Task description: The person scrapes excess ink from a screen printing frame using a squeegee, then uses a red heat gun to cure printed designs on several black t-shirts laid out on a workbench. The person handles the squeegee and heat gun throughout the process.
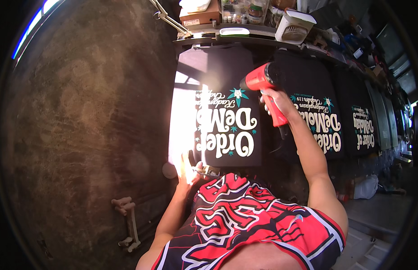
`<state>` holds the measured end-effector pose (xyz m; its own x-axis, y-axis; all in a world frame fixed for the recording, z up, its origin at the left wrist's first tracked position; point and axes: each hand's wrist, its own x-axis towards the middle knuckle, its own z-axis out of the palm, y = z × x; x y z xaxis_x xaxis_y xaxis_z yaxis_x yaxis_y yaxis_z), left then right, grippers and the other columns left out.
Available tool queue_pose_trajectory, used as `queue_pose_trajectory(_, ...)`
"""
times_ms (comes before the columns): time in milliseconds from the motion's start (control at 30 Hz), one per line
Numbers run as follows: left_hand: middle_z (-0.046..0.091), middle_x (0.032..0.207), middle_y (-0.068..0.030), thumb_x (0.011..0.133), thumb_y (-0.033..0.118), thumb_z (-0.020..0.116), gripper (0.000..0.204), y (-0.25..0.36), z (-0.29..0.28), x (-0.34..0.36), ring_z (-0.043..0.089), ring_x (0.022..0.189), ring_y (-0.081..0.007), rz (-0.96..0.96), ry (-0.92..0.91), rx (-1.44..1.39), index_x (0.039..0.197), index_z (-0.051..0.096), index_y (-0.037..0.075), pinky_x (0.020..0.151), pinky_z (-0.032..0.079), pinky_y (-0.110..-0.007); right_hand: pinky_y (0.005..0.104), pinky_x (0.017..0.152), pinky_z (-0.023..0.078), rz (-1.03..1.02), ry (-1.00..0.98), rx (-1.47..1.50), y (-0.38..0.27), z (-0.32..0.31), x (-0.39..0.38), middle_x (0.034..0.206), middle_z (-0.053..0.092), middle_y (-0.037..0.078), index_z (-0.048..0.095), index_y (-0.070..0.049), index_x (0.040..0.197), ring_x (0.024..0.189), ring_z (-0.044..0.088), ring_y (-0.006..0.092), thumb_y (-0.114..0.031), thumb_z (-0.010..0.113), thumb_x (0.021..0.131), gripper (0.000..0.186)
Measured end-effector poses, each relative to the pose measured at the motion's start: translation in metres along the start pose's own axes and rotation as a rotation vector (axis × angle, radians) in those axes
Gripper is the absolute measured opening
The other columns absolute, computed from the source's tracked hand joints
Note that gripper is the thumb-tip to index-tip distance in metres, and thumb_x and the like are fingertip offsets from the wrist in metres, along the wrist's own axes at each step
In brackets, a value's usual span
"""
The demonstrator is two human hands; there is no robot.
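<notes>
My right hand [281, 102] is wrapped round the handle of a red hair dryer [263, 77]. Its dark nozzle points left, above a black T-shirt [240, 58] spread flat with white lettering and teal leaf shapes. The hair dryer is apart from the cloth. At the shirt's near left corner, my left hand [187, 172] has its fingers stretched out along the edge, in strong sunlight. Glare hides whether the fingertips press on the cloth. Beside that hand is a small metal fitting [210, 171] at the shirt's near edge.
More black shirts [303, 67] with similar prints lie in a row to the right. Behind them, a shelf holds a white fan [295, 27], a clear bin [245, 12] of small jars and a cardboard box [200, 15]. A wooden-handled tool [130, 220] lies on the left.
</notes>
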<state>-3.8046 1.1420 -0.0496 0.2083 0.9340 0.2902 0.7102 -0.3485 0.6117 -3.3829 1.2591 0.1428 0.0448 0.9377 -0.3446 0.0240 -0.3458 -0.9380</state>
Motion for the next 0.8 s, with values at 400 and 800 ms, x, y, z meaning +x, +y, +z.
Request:
queue_pose_trajectory(400, 0.05, 0.135, -0.0303, 0.085, 0.016, 0.074, 0.074, 0.037, -0.003, 0.013, 0.05, 0.123, -0.0475, -0.061, -0.097, 0.074, 0.149, 0.04, -0.003, 0.107, 0.04, -0.055, 0.0293, 0.05, 0.051, 0.036, -0.022, 0.002, 0.01, -0.032, -0.02, 0.082, 0.066, 0.007, 0.066, -0.001, 0.102, 0.058, 0.061, 0.0143, -0.035, 0.062, 0.094, 0.035)
queue_pose_trajectory(800, 0.043, 0.147, -0.0346, 0.084, 0.024, 0.075, 0.078, 0.029, 0.014, 0.003, 0.039, 0.138, -0.0505, -0.189, -0.248, -0.053, 0.15, 0.041, -0.001, 0.119, 0.022, -0.062, 0.0301, 0.05, 0.051, 0.013, -0.057, -0.042, -0.004, -0.052, -0.076, 0.085, 0.069, 0.009, 0.064, -0.004, 0.113, 0.06, 0.063, 0.0156, -0.03, 0.064, 0.093, 0.033)
